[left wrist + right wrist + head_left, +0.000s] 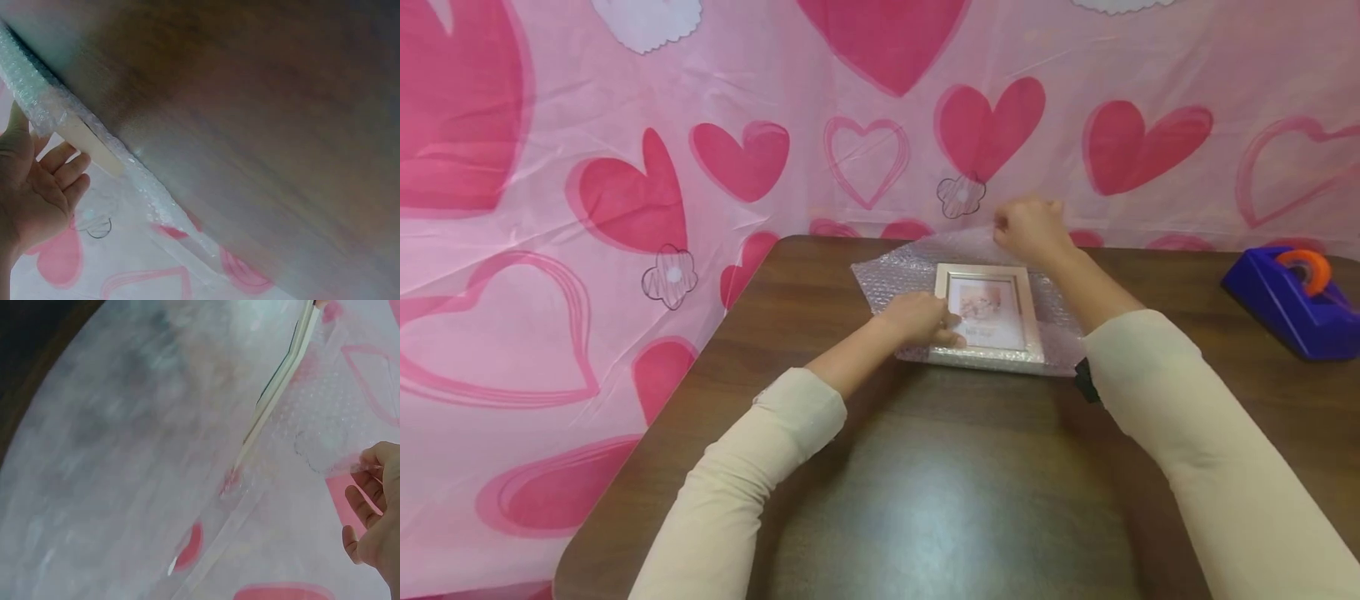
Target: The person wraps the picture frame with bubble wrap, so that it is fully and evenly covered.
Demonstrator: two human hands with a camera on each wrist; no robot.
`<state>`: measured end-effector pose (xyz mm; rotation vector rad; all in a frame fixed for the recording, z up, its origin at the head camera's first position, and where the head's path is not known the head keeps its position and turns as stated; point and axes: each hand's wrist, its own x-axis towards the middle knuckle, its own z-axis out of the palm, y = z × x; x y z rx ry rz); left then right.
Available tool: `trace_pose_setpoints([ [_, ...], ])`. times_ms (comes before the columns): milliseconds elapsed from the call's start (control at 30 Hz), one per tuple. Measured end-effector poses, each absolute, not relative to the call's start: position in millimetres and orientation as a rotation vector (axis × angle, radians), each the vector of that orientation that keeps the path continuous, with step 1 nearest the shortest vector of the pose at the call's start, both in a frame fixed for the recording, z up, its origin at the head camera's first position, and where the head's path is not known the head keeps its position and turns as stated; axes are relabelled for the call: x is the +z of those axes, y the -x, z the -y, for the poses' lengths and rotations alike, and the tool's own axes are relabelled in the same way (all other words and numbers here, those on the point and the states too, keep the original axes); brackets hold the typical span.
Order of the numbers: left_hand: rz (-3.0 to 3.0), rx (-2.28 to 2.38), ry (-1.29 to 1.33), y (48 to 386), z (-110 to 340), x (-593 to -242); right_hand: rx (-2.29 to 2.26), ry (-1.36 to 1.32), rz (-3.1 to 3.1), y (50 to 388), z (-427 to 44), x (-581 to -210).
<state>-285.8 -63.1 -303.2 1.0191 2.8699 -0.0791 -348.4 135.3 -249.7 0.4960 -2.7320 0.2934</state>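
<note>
A picture frame (1032, 321) with a pale border lies face up on a sheet of bubble wrap (887, 271). Along its near edge the wrap folds up over the border. My left hand (917, 319) rests at the frame's left side, with its fingertips on the face. In the left wrist view the left hand (40, 187) has loosely bent fingers against the frame (90, 147); wrap hides part of the thumb. Raised beyond the frame, my right hand (1033, 229) pinches the far part of the wrap. The right wrist view shows that hand (378, 512) holding the clear sheet (325, 419) by its edge.
A blue tape dispenser (1292, 304) with an orange roll core stands at the table's right. The brown wooden table (940, 483) meets a pink heart-patterned sheet (737, 75) behind and on the left. Something small and dark (1086, 382) shows beside the right sleeve.
</note>
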Motion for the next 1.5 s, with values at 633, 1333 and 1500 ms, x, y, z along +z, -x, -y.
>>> trace_pose_setpoints([
  [633,-2.869,-0.053,-0.989,285.6,61.7,-302.4,0.221,-0.654,2.717,314.1,-149.5,-259.4],
  [1333,-2.881,-0.072,-0.953,283.6,62.4,-302.3,0.122,-0.832,2.851,298.8,-147.7,-284.5],
  [1500,-2.878,-0.071,-0.958,283.2,62.3,-301.9,0.121,-0.855,2.873,298.1,-147.8,-289.9],
])
